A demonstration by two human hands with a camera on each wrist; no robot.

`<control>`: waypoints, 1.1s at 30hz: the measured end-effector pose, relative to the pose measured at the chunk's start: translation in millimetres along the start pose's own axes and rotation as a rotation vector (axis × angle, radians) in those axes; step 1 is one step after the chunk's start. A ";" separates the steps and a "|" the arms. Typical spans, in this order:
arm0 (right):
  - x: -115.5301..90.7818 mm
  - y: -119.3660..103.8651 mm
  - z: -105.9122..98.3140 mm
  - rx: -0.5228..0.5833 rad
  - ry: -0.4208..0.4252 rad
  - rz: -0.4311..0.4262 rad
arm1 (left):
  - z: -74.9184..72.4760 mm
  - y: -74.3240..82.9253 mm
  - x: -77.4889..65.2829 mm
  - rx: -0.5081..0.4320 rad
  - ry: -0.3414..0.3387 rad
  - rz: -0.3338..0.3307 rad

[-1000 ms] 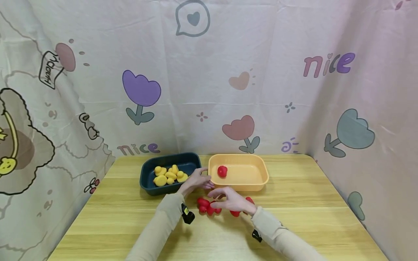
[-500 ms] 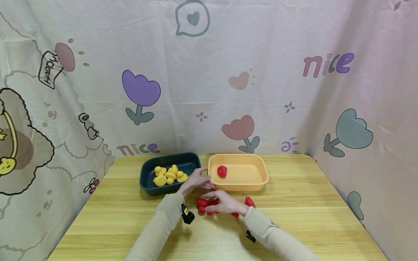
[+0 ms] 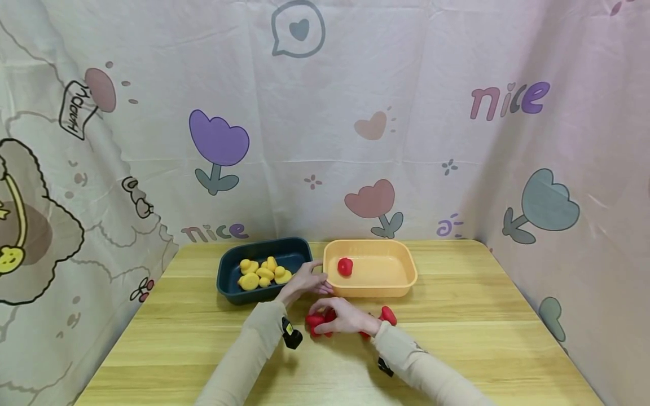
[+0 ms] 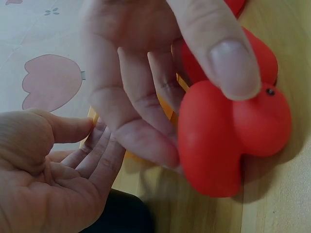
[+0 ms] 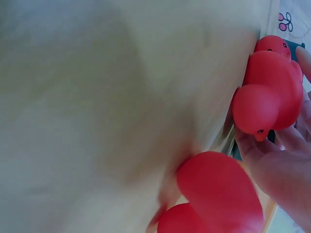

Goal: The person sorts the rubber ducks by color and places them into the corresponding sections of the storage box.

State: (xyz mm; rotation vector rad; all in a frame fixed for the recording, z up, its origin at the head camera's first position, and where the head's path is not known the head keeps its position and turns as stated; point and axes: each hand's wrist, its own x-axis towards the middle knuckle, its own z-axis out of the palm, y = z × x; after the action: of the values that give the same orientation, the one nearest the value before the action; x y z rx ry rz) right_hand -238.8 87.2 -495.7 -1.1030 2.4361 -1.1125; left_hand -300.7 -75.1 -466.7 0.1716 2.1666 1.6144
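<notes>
My left hand (image 3: 304, 280) is at the left front corner of a light orange basin (image 3: 376, 292). In the left wrist view, its thumb and fingers pinch the basin's edge. My right hand (image 3: 345, 316) reaches over a cluster of red rubber ducks on the table. Thumb on one side and fingers on the other, it holds a red rubber duck (image 4: 209, 141), partly covered by the thumb in the left wrist view. Another red rubber duck (image 5: 272, 44) shows just beyond the hand in the right wrist view. One red rubber duck (image 3: 345, 267) lies inside the basin.
A dark blue basin (image 3: 238, 298) with several yellow rubber ducks (image 3: 249, 281) stands left of the orange one. More red ducks (image 3: 388, 314) lie to the right, behind my right wrist. A printed curtain (image 3: 315, 113) hangs behind the wooden table (image 3: 457, 316).
My right hand has moved left and down onto the red ducks, and its fingers have closed around one. The left hand stays at the basin's corner.
</notes>
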 end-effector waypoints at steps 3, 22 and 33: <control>1.1 -2.1 1.5 -0.014 0.006 0.000 | 0.3 -0.6 0.2 -0.002 -0.010 0.013; 0.7 -2.3 3.6 -0.017 -0.004 -0.004 | 0.1 0.4 -0.9 0.001 -0.007 0.009; -9.8 -4.9 -9.2 0.099 0.004 0.002 | 0.5 1.2 -1.7 0.020 0.012 0.004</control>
State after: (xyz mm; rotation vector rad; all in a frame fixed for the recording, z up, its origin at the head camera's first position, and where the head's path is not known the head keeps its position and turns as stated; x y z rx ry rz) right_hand -234.0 97.2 -486.7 -1.0690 2.3566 -1.2221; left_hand -299.1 -74.9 -465.2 0.1722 2.1933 1.6007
